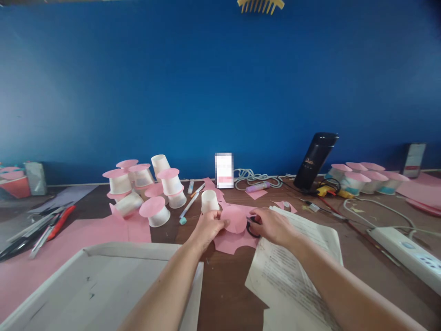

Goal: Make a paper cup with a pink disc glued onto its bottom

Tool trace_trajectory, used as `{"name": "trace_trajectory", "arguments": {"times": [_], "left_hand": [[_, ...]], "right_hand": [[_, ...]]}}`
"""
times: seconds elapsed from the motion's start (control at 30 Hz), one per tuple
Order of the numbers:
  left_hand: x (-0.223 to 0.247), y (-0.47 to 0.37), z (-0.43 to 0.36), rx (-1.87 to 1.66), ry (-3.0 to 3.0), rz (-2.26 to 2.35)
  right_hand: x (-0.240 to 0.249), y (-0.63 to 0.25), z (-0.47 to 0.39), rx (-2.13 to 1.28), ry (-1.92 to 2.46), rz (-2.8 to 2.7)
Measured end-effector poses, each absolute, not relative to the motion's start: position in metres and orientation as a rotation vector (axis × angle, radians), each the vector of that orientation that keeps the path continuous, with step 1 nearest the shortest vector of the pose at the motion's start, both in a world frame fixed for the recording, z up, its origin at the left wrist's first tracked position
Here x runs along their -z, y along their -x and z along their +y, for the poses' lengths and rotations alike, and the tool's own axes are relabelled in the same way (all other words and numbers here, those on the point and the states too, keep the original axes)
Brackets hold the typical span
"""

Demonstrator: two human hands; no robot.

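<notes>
Two bare hands work close together over the table. Left hand (210,225) is mostly closed, thumb on top and fingers under, pinching the near-left edge of a pink paper circle (235,218), likely so the rest of the edge stays free. Right hand (272,225) is curled around the black handles of the scissors (253,227) at the circle's right side; blades are hidden, so cannot tell whether they bite paper. Circle sits between both hands, above a pink scrap (227,243) with curved cutouts, probably the offcut sheet. One white paper cup (209,200) stands just behind left hand, seemingly kept within reach. Cups with pink tops (117,182) cluster at left, some stacked, one on its side, perhaps parked there to leave working room. Printed pages (282,271) lie beneath the right forearm. Phone (224,170) stands upright near the wall, apparently for viewing.
</notes>
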State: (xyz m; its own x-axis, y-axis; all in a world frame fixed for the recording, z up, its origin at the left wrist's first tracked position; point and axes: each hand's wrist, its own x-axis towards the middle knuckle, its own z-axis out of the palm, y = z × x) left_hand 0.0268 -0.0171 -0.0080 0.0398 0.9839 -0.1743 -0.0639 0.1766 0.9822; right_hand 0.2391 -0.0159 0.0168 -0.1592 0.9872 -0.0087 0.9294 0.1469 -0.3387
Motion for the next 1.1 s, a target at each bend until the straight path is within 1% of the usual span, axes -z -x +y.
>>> {"name": "trace_trajectory", "arguments": {"times": [0.17,0.3,0.37,0.47,0.63,0.73,0.83,0.93,1.0,1.1], "left_hand": [[0.003,-0.024,-0.019,-1.048,-1.422,1.414],[-0.006,-0.021,-0.023,-1.192,-1.870,1.697],[-0.011,-0.018,-0.024,-1.308,-1.990,1.818],[-0.016,-0.010,-0.021,-1.446,-2.011,1.961],[-0.013,0.005,-0.013,-1.436,-1.937,2.135],[-0.010,0.015,-0.009,-1.235,-2.008,2.330],[-0.006,0.025,-0.006,-0.885,-2.121,2.509],[-0.003,0.033,-0.003,-0.597,-2.105,2.615],[0.000,0.036,-0.002,-0.476,-2.043,2.634],[0.004,0.039,0.000,-0.398,-1.976,2.608]], "right_hand": [[-0.016,-0.239,-0.017,-0.394,1.882,-2.197],[-0.014,-0.239,-0.016,-0.388,1.889,-2.198],[-0.015,-0.238,-0.016,-0.373,1.910,-2.194],[-0.018,-0.236,-0.017,-0.365,1.928,-2.170],[-0.022,-0.233,-0.020,-0.386,1.924,-2.149],[-0.019,-0.235,-0.019,-0.365,1.918,-2.145],[-0.013,-0.236,-0.016,-0.359,1.917,-2.138],[-0.010,-0.237,-0.015,-0.345,1.891,-2.149],[-0.009,-0.236,-0.015,-0.334,1.877,-2.156],[-0.010,-0.235,-0.016,-0.322,1.878,-2.158]]}}
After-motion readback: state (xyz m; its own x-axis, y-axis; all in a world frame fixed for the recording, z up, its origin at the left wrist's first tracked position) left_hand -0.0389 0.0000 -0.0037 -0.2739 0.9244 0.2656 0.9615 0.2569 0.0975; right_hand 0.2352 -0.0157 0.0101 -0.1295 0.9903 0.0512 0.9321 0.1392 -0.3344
